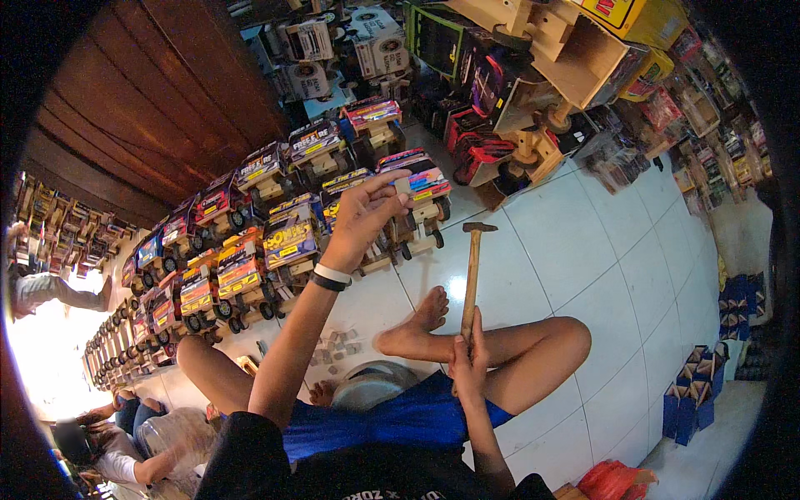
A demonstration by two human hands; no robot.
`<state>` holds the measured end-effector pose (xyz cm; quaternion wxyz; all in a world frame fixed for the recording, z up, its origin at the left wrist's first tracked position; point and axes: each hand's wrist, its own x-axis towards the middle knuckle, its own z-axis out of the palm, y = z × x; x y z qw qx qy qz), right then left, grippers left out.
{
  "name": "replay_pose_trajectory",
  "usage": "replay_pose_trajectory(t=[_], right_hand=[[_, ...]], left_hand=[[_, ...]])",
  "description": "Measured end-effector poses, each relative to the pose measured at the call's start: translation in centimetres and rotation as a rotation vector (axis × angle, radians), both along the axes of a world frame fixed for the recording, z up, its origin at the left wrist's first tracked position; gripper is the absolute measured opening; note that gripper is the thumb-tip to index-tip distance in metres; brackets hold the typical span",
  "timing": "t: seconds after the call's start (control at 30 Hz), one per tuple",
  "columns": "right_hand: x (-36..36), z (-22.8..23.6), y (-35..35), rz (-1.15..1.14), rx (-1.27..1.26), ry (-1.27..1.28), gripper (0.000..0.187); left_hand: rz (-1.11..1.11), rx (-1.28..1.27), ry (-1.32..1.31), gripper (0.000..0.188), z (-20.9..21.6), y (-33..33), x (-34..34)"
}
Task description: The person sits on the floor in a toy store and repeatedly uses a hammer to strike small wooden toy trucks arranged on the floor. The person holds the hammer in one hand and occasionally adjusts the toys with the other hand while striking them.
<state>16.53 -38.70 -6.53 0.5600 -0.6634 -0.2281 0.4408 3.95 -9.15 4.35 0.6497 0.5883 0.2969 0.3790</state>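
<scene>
My left hand [365,218] is raised over the rows of toy trucks, fingers pinched at a small greyish block [403,185] by the fingertips. The block resembles the small grey blocks [335,348] scattered on the floor between my legs. Nearest below this hand are toy trucks [417,179] with bright printed bodies, bare wooden parts and black wheels. Over my bent right leg, my right hand [469,362] is wrapped round the wooden handle of a hammer [473,271]. Its dark metal head points away from me, above the white tiles.
More toy trucks [289,237] stand in long rows to the left. Stacked wooden-and-printed truck parts [575,67] rise at the far right. Blue pieces [693,396] stand at right, near a red plastic bag [615,481]. Another person [125,454] sits at lower left.
</scene>
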Motion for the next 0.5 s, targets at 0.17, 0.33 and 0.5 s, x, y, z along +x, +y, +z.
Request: replay_pose_trajectory(t=[0.17, 0.33, 0.5], right_hand=[[0.1, -0.3, 0.1, 0.021, 0.046, -0.094, 0.067], [-0.1, -0.1, 0.0, 0.005, 0.050, -0.061, 0.067], [0.4, -1.6, 0.0, 0.022, 0.114, -0.161, 0.068]], left_hand=[[-0.004, -0.010, -0.106, 0.045, 0.1, 1.3, 0.8], [-0.032, -0.134, -0.099, 0.049, 0.5, 3.2, 1.3], [-0.022, -0.298, -0.276, 0.049, 0.3, 4.7, 1.9]])
